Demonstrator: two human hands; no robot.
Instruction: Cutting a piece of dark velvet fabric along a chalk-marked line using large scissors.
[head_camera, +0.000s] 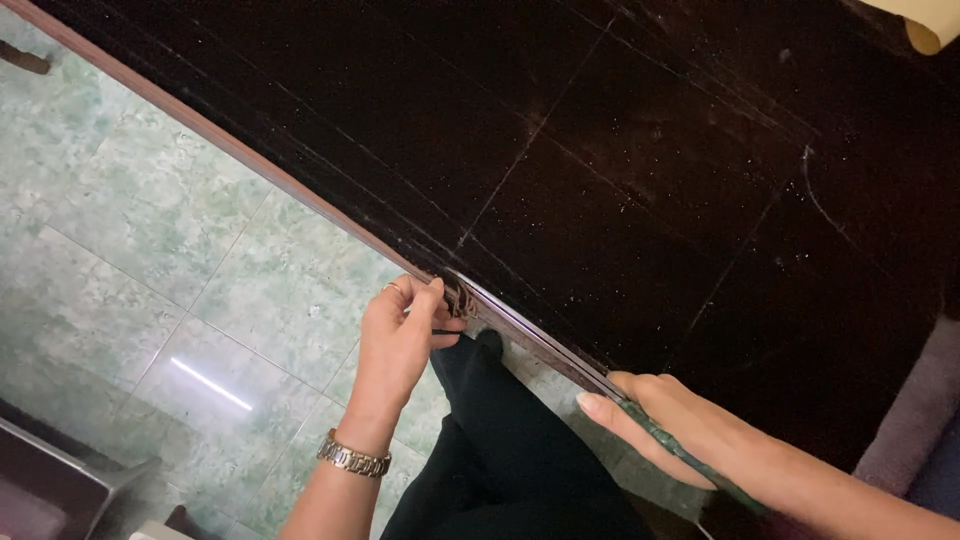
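My left hand (400, 335) pinches a small brown frayed bit (458, 297) at the edge of a dark wooden tabletop (620, 180); a ring and a metal wristwatch (352, 458) are on that hand and wrist. My right hand (670, 425) grips a slim tool with a mottled green handle (690, 458), held along the same table edge. A thin grey strip or blade (540, 342) runs along the edge from the right hand toward the left fingers. Whether it belongs to the tool or the table, I cannot tell.
The tabletop is scratched and dusty, with a reddish-brown rim (230, 150) running diagonally. Below it lies a pale green tiled floor (150, 250). My leg in black trousers (500, 440) stands by the edge. A grey cushion (915, 420) sits at right, dark furniture (50, 490) bottom left.
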